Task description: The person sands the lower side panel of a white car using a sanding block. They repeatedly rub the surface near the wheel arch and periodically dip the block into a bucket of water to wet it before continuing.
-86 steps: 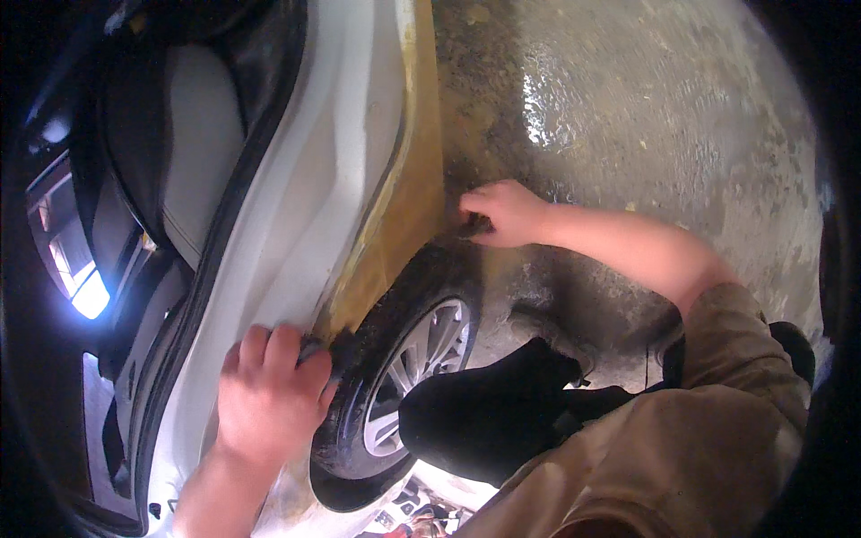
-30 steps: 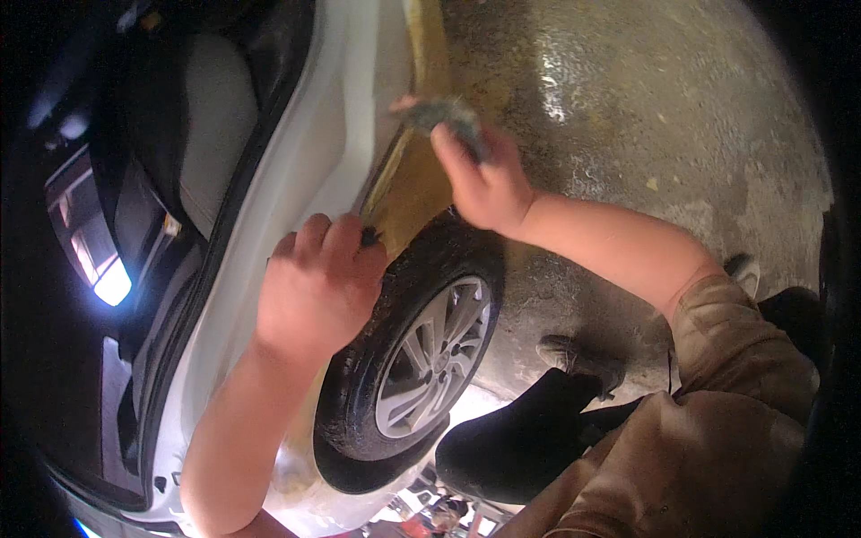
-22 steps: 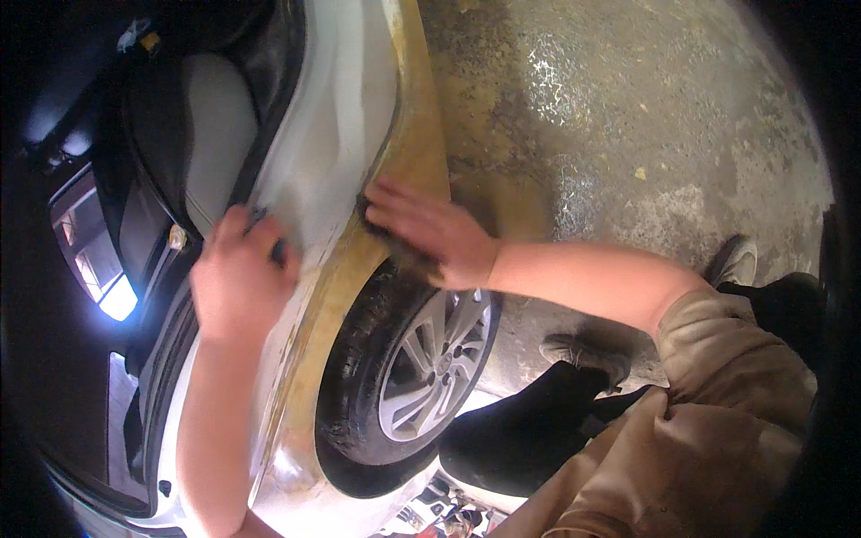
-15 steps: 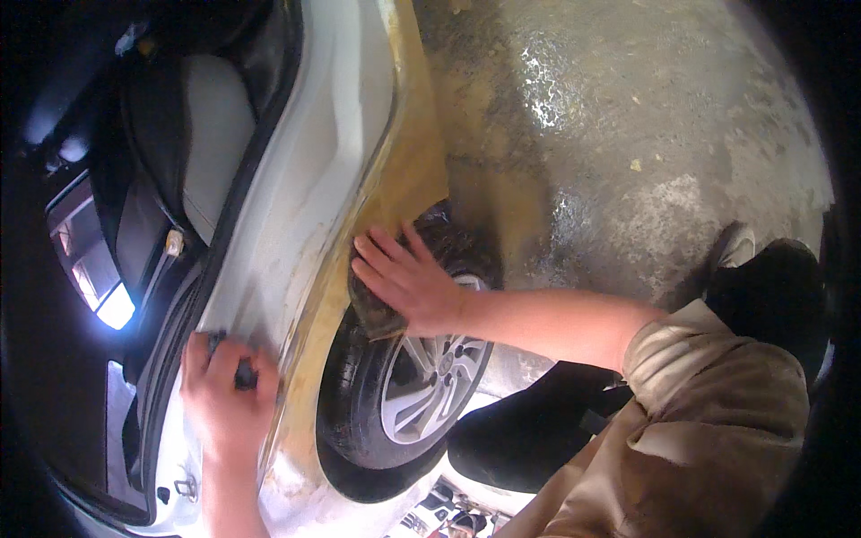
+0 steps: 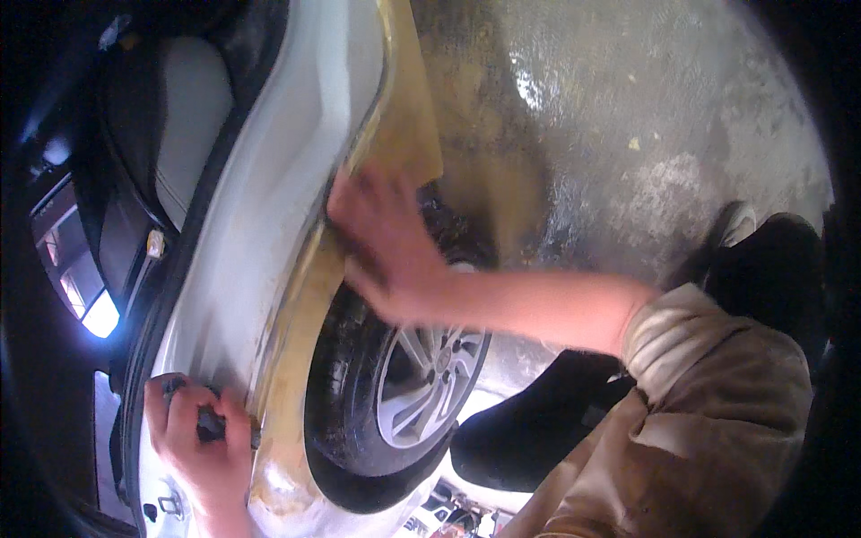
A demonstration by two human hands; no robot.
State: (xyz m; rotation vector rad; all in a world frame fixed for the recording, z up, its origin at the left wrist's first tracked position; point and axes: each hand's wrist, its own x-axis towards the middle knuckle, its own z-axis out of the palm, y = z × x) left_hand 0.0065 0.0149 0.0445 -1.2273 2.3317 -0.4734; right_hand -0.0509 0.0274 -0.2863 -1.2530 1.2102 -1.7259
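My left hand point(image 5: 199, 439) presses on the white door sill point(image 5: 229, 296) of a car, its fingers curled around a small black block point(image 5: 212, 423). Most of that block is hidden under the fingers, so I cannot tell its exact kind. My right hand point(image 5: 390, 238) lies across the yellowish-brown edge of the body panel point(image 5: 300, 309), above the wheel. Its fingers are stretched out and smeared by motion; nothing shows in them. Beyond the fingertips a tan sheet point(image 5: 413, 125) runs along the sill's outer edge.
Below my right forearm is a tyre point(image 5: 345, 403) with a silver alloy wheel point(image 5: 430, 386). A grey seat point(image 5: 193, 99) shows inside the dark cabin at left. Wet concrete floor point(image 5: 646, 134) spreads to the right. A metal striker point(image 5: 170, 504) sits near my left wrist.
My left hand has slid nearer and a little left along the sill with the black block. My right hand has moved slightly up and left along the panel edge. The view has shifted slightly.
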